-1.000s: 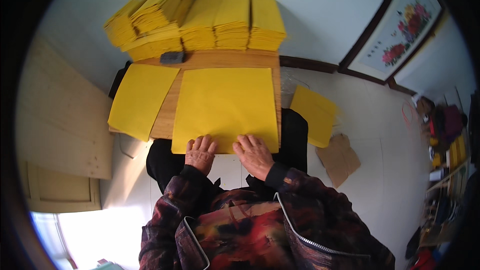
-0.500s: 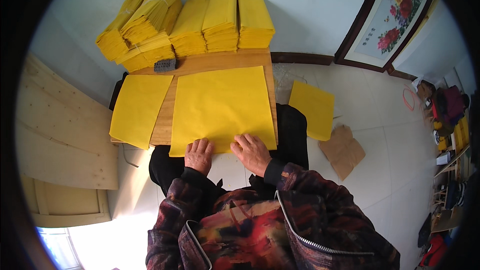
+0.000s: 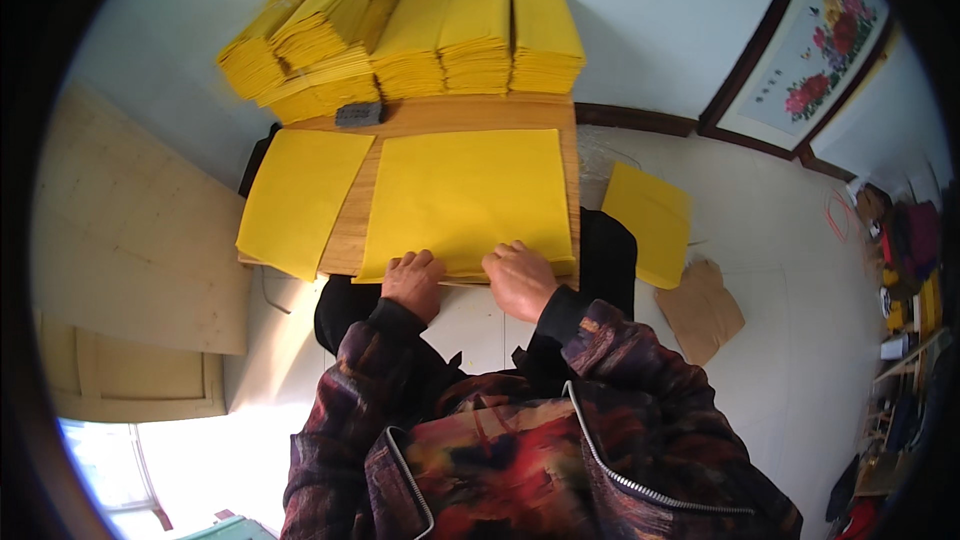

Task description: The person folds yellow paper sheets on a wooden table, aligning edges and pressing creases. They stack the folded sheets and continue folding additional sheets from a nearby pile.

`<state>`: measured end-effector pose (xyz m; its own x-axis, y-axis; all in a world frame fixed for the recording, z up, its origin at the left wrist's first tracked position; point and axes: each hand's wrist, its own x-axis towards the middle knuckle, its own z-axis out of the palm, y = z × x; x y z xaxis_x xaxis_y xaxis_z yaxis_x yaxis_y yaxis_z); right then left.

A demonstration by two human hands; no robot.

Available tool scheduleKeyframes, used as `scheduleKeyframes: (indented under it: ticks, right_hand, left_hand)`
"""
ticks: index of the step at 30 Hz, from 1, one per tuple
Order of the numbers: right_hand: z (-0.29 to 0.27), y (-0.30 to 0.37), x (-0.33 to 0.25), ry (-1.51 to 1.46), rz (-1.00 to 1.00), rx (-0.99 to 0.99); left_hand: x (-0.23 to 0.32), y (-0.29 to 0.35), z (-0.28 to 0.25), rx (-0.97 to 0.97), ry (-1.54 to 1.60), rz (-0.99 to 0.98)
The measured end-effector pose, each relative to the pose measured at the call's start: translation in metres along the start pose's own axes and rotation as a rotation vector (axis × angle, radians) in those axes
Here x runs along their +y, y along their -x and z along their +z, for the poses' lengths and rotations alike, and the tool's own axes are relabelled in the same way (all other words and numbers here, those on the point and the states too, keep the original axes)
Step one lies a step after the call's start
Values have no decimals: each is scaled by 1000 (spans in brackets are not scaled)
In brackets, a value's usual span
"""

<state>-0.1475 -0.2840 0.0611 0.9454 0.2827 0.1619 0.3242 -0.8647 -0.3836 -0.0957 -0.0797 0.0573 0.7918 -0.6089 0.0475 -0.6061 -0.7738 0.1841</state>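
Note:
A large yellow paper sheet (image 3: 465, 195) lies on the wooden table with its near edge turned over in a narrow fold. My left hand (image 3: 413, 285) has its curled fingers on top of that fold, left of the middle, and pinches it. The right hand (image 3: 520, 280) grips the same edge further right, fingers bent over the paper. Both thumbs are hidden. Left of the sheet lies another yellow sheet (image 3: 303, 200), untouched, its near corner overhanging the table edge.
Several stacks of folded yellow paper (image 3: 475, 40) stand along the table's (image 3: 480, 110) back. A dark grey block (image 3: 359, 114) sits before them. On the floor at right lie a yellow sheet (image 3: 648, 225) and brown paper (image 3: 702, 310). A wooden panel (image 3: 140, 220) stands at left.
Both hands have moved forward toward the table, carrying the sheet's near edge with them into a fold. The whole view has shifted a little.

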Motion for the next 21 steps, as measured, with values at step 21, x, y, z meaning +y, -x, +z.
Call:
scheduleKeyframes:
  ticks: [21]
  right_hand:
    - [-13, -49, 27, -192, 125, -517]
  left_hand:
    - [-3, -30, -6, -271, 2, 95]
